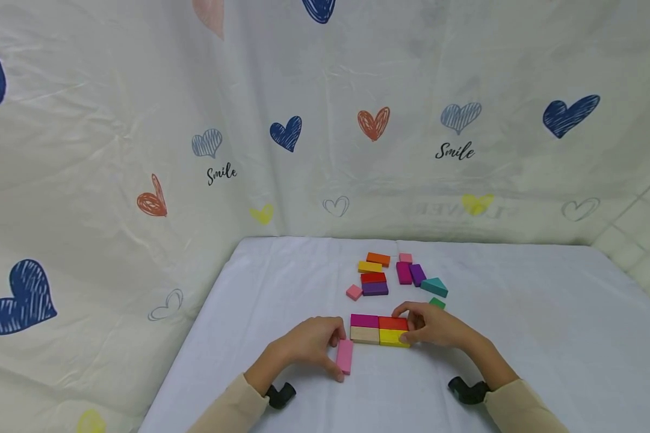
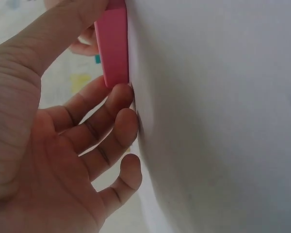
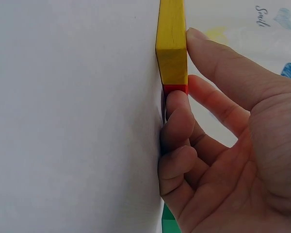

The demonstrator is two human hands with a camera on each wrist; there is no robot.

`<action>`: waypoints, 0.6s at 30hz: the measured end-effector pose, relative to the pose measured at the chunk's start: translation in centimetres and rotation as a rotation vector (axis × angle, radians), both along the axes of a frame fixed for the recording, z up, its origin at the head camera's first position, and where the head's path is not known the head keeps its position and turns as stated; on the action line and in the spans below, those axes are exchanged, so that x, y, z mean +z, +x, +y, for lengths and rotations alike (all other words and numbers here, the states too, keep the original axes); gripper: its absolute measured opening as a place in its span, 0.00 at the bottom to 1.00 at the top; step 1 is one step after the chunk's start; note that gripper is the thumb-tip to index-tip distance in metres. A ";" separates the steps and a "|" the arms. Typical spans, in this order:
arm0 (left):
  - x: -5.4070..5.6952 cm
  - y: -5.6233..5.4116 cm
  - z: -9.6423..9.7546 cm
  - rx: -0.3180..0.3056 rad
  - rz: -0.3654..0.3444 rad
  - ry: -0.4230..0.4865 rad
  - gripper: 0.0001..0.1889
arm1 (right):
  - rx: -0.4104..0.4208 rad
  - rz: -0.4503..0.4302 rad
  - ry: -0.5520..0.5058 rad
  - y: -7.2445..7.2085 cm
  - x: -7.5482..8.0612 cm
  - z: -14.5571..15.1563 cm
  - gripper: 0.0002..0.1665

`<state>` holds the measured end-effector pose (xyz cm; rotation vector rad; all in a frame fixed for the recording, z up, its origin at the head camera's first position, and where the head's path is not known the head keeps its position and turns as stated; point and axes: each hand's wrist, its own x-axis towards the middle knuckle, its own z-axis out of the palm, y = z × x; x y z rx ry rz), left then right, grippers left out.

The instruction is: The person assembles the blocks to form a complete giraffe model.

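Note:
In the head view my left hand [image 1: 315,346] pinches a pink block [image 1: 345,357] endwise, thumb at its near end and a finger at its far end. That block stands lengthwise toward me, at the lower left corner of a flat two-by-two group. The group has a magenta block [image 1: 364,320] and a red block [image 1: 393,323] behind, a beige block [image 1: 365,335] and a yellow block [image 1: 392,338] in front. My right hand [image 1: 432,325] grips the group's right end, thumb on the yellow block and fingers round the red one.
Behind the group lie loose blocks: orange [image 1: 378,259], purple [image 1: 375,288], teal [image 1: 435,287] and several others. A green block [image 1: 437,303] is partly hidden behind my right hand. The white cloth [image 1: 281,276] covers the table, with a heart-printed curtain [image 1: 325,168] behind.

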<state>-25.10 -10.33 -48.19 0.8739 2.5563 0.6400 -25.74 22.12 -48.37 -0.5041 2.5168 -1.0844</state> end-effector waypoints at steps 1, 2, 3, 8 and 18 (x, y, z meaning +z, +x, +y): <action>0.0 0.1 0.1 -0.001 0.006 -0.002 0.31 | 0.000 0.003 0.000 0.0 0.0 0.0 0.30; 0.0 0.1 0.2 -0.002 0.014 -0.006 0.31 | 0.001 0.005 0.001 0.0 -0.1 0.0 0.30; 0.0 0.2 0.2 -0.001 0.020 -0.009 0.31 | 0.003 0.008 0.000 0.0 -0.1 0.0 0.30; -0.1 0.3 0.4 0.008 0.039 -0.026 0.33 | 0.006 0.014 -0.005 0.0 0.0 0.1 0.30; 0.6 -0.5 -0.9 0.010 -0.014 0.008 0.31 | 0.010 0.005 -0.013 0.0 -0.1 0.2 0.30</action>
